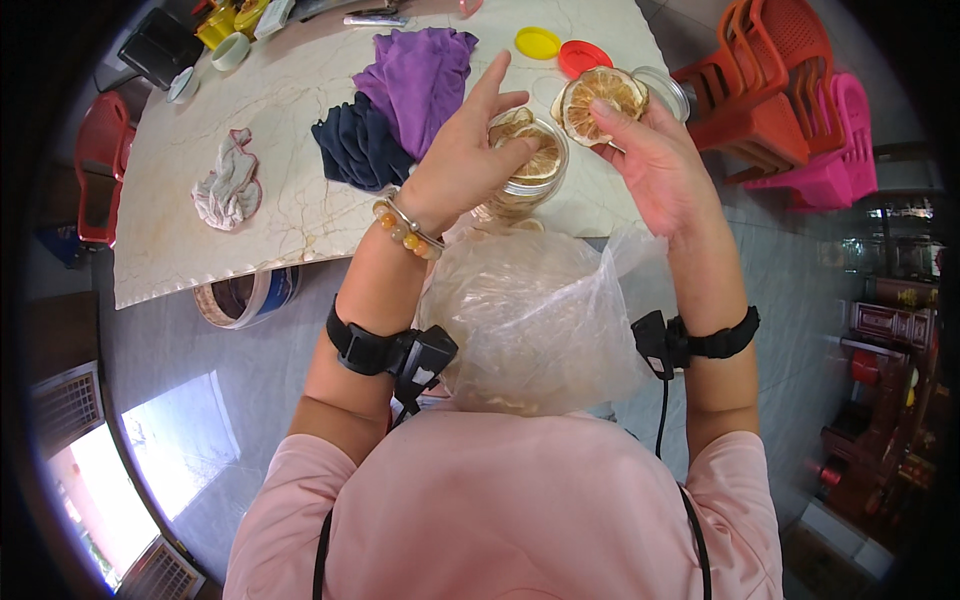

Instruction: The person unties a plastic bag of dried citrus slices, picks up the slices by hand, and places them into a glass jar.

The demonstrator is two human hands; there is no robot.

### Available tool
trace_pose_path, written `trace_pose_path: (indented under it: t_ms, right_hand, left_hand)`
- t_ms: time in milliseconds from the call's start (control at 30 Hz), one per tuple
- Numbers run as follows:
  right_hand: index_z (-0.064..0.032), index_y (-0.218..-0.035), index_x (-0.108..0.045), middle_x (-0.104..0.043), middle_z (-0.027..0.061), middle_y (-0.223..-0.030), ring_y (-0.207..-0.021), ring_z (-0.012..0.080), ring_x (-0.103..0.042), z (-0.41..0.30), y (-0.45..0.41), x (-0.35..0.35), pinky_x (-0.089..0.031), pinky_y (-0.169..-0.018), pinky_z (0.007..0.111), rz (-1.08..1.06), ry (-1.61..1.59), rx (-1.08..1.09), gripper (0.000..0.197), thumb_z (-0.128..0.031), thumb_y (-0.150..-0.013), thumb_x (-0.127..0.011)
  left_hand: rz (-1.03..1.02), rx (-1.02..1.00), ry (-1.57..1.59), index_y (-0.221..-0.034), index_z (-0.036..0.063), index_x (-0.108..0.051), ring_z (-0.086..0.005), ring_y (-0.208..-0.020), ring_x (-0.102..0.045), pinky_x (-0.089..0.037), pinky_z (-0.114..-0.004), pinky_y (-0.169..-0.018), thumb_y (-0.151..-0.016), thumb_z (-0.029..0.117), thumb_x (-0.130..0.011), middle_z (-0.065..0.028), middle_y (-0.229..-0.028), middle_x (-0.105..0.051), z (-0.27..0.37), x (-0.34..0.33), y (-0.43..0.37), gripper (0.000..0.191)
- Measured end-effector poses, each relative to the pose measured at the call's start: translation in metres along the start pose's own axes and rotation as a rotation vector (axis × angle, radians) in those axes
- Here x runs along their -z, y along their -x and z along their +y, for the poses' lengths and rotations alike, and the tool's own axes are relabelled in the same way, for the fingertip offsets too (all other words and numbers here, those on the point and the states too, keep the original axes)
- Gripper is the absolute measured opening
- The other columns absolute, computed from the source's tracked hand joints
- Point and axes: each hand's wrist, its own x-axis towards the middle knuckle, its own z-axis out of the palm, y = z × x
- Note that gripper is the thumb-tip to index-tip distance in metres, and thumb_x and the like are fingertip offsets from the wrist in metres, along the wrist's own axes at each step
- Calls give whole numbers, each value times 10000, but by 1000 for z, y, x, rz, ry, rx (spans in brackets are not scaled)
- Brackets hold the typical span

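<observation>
My right hand (660, 169) pinches a small stack of dried citrus slices (600, 97), thumb across the front one. Left of it stands a clear jar (559, 176), its mouth filled with more dried citrus slices (541, 163). My left hand (472, 150) is at the jar's mouth, its thumb touching the slices inside and its index finger stretched out. Between my forearms, at the table's near edge, rests a translucent plastic bag (540, 315); its contents are hard to make out. A second clear container (667, 86) is partly hidden behind my right hand.
A yellow lid (538, 43) and a red lid (583, 58) lie on the marble-patterned table (292, 97). Left of the jar are purple cloth (420, 82), dark blue cloth (360, 146) and a whitish rag (229, 184). Stacked orange plastic chairs (772, 97) stand to the right.
</observation>
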Motion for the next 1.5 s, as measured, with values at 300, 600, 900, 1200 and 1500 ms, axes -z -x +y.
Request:
trace_pose_path:
  t_ms: [300, 600, 900, 1200, 1500]
  right_hand:
    - [-22, -1072, -586, -615, 40, -1014, -983, 124, -535, -10, 0, -9, -372, -904, 277, -109, 306, 8, 352, -202, -788, -689]
    - [-41, -1023, -624, -620, 25, -992, -971, 116, -527, -6, -15, -3, -358, -900, 277, -150, 395, -129, 335, -251, -774, -703]
    - [-14, -986, -639, -636, 36, -917, -986, 133, -534, -7, -11, -6, -343, -929, 295, -189, 404, -218, 344, -241, -743, -728]
    - [5, -934, -660, -561, 129, -1132, -1027, 217, -534, -3, -5, -14, -406, -887, 318, -310, 818, 98, 310, -207, -716, -722]
    - [-26, -1002, -656, -477, 193, -1259, -1126, 331, -482, 5, -8, -23, -398, -943, 383, -198, 1375, 426, 382, -248, -696, -709]
  left_hand:
    - [-104, 118, 24, -1235, 10, -487, -209, -926, -602, -469, -296, -817, -731, 23, -567, -171, -1034, -614, 3, -2, -6, 510]
    - [-80, 303, 160, -1342, 38, -347, -164, -1099, -503, -412, -273, -914, -796, 32, -538, -101, -1239, -496, 22, -1, 0, 579]
    - [-307, 169, 430, -1358, 3, -330, -175, -1199, -427, -348, -281, -997, -702, -27, -452, -106, -1334, -407, 11, 16, 4, 668]
    - [-397, 189, 752, -1327, -39, -349, -200, -1209, -433, -331, -333, -1025, -761, 58, -446, -140, -1309, -442, 20, 16, 10, 582]
    - [-207, 127, 314, -1292, 13, -450, -92, -1009, -530, -432, -229, -871, -939, 196, -492, -45, -1131, -572, 8, 5, 10, 400]
